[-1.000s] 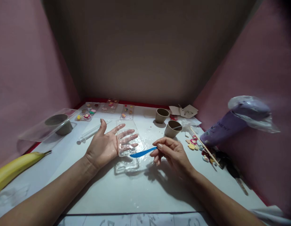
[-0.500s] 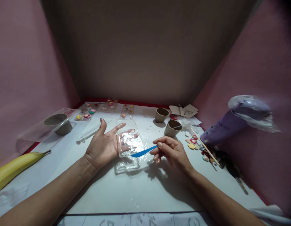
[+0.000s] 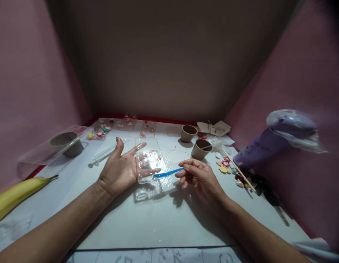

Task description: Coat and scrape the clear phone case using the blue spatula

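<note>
My left hand lies palm up with its fingers stretched out, bearing a clear phone case on them above the white board. The case looks wet and glossy, and the fingers show through it. Between thumb and fingertips, my right hand grips a small blue plastic knife. Its blade lies at the lower right part of the case; whether it touches cannot be made out. A clear glossy smear covers the board behind and around the case.
Two brown cups stand beyond my right hand, one holding a thin stick. Small charms, a wooden stick and a purple piping bag lie right. Leftward are a syringe, a banana and decorated cases.
The blue knife has tilted, its blade tip rising slightly and shifting a little right over the case. My left hand and the case have barely moved.
</note>
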Tool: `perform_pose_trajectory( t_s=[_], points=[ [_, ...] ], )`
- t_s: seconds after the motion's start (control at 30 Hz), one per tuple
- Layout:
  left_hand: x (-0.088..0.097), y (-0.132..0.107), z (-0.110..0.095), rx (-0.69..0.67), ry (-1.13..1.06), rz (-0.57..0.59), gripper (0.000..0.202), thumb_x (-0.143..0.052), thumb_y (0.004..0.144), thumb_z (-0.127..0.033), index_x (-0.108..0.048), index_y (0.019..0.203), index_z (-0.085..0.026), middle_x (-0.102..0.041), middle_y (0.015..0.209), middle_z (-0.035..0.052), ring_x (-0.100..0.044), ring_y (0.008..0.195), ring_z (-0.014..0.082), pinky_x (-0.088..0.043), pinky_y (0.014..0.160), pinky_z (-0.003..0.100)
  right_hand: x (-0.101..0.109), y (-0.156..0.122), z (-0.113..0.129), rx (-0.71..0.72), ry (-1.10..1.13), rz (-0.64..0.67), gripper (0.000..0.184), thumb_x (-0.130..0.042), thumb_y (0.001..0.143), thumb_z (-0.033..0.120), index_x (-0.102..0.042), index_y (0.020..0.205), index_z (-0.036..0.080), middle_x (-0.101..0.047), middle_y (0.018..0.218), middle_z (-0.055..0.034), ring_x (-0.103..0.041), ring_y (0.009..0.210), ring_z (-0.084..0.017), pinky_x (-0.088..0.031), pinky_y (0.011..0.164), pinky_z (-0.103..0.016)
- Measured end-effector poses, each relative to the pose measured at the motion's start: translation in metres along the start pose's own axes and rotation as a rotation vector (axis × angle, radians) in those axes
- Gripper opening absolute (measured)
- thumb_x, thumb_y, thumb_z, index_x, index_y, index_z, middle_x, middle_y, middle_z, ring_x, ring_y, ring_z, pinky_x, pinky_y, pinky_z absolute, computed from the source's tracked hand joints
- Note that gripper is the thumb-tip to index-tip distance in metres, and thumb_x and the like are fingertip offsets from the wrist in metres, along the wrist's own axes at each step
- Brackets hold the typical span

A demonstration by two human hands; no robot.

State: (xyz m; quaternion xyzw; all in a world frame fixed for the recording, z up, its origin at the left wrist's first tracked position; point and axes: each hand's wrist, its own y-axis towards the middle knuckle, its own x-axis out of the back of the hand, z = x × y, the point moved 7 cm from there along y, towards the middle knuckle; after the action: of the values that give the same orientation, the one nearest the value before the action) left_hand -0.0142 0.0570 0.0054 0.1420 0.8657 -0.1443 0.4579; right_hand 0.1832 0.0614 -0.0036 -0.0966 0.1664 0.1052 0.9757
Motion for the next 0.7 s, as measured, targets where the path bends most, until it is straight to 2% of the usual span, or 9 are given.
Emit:
perform_pose_trajectory(
  t_s=[0.2,0.37,0.47,0.57,0.7],
  points=[
    [-0.002,-0.001,0.001,0.02,0.019,-0.017,0.084,-0.041,0.085,-0.069,-0.022,0.15,-0.019,-0.041,0.144,0.0266,-0.046,0.128,0.044,-0.047,0.092,0.061,0.003,0.0,0.003,0.073,-0.005,0.009,0.022,-0.074,0.075,0.032,-0.064,0.083,0.014,-0.073,0.067,-0.007,-0.063,0.051,-0.013,-0.05,0.046,-0.021],
    [-0.003,0.0,0.004,0.053,-0.001,0.019,0.086,-0.04,0.085,-0.069,-0.014,0.152,-0.022,-0.041,0.144,0.0259,-0.049,0.126,0.0426,-0.041,0.096,0.064,0.0,-0.006,0.014,0.288,-0.103,0.057,0.021,-0.068,0.084,0.036,-0.064,0.092,0.017,-0.074,0.075,-0.0059,-0.066,0.06,-0.014,-0.056,0.055,-0.027],
    [-0.005,-0.001,0.005,0.063,0.011,0.022,0.088,-0.038,0.085,-0.07,-0.009,0.153,-0.022,-0.043,0.143,0.0265,-0.055,0.119,0.0416,-0.041,0.095,0.067,-0.003,-0.012,0.02,0.413,-0.188,0.064,0.018,-0.064,0.088,0.035,-0.064,0.096,0.02,-0.075,0.08,-0.0055,-0.068,0.064,-0.017,-0.059,0.061,-0.033],
    [-0.009,-0.002,0.006,0.07,0.018,0.03,0.086,-0.037,0.086,-0.069,-0.014,0.152,-0.019,-0.046,0.139,0.0275,-0.06,0.112,0.0409,-0.042,0.092,0.068,-0.006,-0.017,0.024,0.509,-0.262,0.071,0.013,-0.062,0.09,0.03,-0.066,0.099,0.022,-0.075,0.084,-0.0051,-0.069,0.067,-0.017,-0.06,0.065,-0.035],
    [-0.012,-0.003,0.008,0.092,0.031,0.035,0.083,-0.039,0.086,-0.068,-0.023,0.15,-0.017,-0.047,0.138,0.026,-0.053,0.119,0.0453,-0.041,0.092,0.069,-0.009,-0.02,0.026,0.588,-0.303,0.107,0.012,-0.061,0.091,0.026,-0.068,0.099,0.023,-0.074,0.089,-0.0048,-0.069,0.072,-0.017,-0.061,0.068,-0.036]
  ],
)
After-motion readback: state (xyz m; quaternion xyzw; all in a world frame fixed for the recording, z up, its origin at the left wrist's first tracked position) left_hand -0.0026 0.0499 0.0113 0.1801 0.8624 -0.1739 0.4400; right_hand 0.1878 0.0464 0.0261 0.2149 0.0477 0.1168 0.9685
